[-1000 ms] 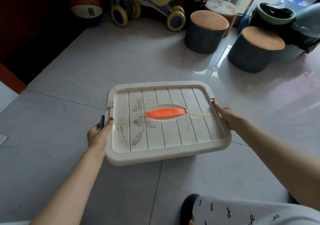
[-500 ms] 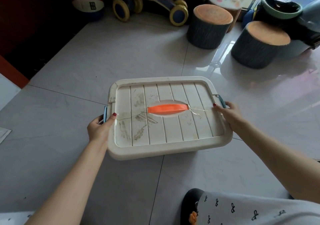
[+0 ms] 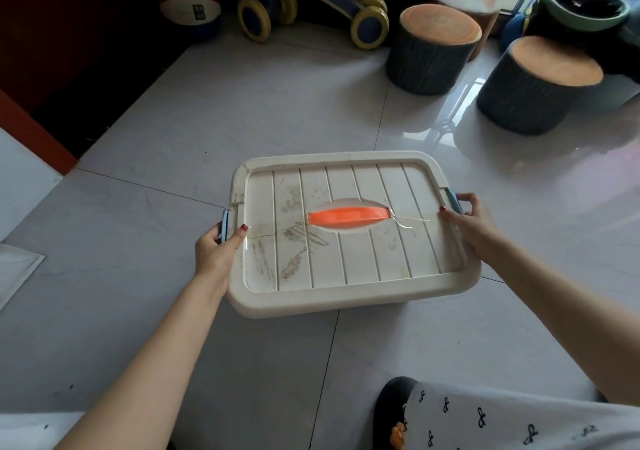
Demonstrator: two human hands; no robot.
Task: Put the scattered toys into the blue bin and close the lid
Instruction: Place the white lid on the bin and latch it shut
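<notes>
Cream lid (image 3: 346,259) sits on bin, orange handle (image 3: 348,216) centred; left hand (image 3: 216,252) grips left blue latch (image 3: 225,223), right hand (image 3: 472,228) grips right blue latch (image 3: 453,198), on tiled floor (image 3: 173,138)

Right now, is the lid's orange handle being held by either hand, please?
No, the orange handle lies untouched in the middle of the lid, while the left hand and right hand grip the blue side latches.

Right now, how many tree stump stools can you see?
2. One stump stool stands behind the bin lid, near the wheeled toy. The other stump stool is to its right. More may be hidden.
</notes>
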